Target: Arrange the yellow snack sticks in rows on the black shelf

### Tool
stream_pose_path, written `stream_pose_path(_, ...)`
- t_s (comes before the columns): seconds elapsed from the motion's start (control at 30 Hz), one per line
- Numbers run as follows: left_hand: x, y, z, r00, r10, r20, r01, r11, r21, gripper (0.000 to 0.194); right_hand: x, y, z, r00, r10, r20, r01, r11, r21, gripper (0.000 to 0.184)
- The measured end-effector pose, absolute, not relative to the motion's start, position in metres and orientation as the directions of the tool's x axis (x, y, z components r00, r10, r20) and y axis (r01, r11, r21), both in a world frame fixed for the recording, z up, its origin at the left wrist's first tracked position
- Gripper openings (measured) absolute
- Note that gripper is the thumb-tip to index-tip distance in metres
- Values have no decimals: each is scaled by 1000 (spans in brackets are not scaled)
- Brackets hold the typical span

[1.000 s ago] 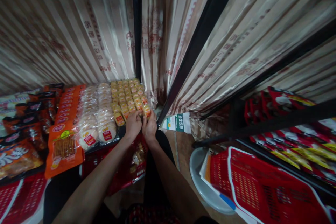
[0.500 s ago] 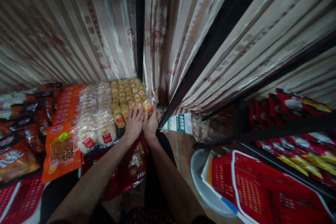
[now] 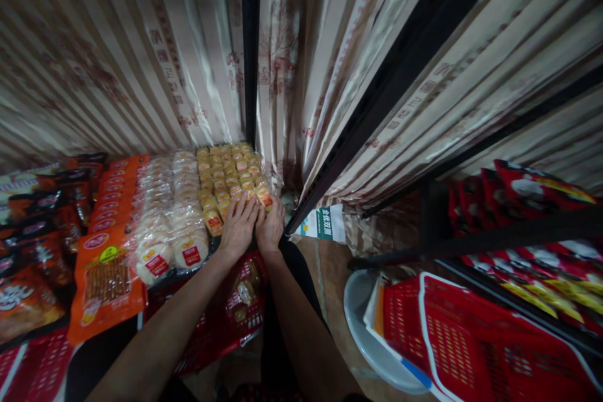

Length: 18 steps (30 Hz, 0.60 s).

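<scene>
My left hand (image 3: pixel 239 226) lies flat with fingers stretched over the front of a row of small yellow snack packets (image 3: pixel 226 173) on a shelf. My right hand (image 3: pixel 270 228) rests beside it, fingers pressed on the front right packet (image 3: pixel 264 196) at the shelf corner; whether it grips it I cannot make out. Both hands touch each other at the shelf's front right end.
Clear bags of round white cakes (image 3: pixel 181 226), orange snack bags (image 3: pixel 107 270) and dark red bags (image 3: pixel 28 264) fill the shelf to the left. A red basket (image 3: pixel 235 308) sits below the hands. Black shelf posts (image 3: pixel 249 44), patterned curtains, a red basket (image 3: pixel 475 345) and a white stool (image 3: pixel 372 339) at right.
Both hands went from a closed pinch at the front packets to lying stretched out on them. The view shifted slightly.
</scene>
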State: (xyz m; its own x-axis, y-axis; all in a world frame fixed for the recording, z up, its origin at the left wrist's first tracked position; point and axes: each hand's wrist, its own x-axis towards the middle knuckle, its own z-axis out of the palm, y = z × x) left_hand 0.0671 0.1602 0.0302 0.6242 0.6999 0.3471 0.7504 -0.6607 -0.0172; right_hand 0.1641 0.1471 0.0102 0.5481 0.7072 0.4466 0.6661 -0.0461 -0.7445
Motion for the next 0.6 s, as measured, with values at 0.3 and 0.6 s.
stream_pose_path(0.3,69,159,33,621,713,327,754,-657,-1,38,159,143,2,447,752,484,743,-11,-669,43)
stream_pose_path(0.6,69,160,34,625,712,320,757,-653,-23,43,156,140,2,455,771,446,677,26,-736,42)
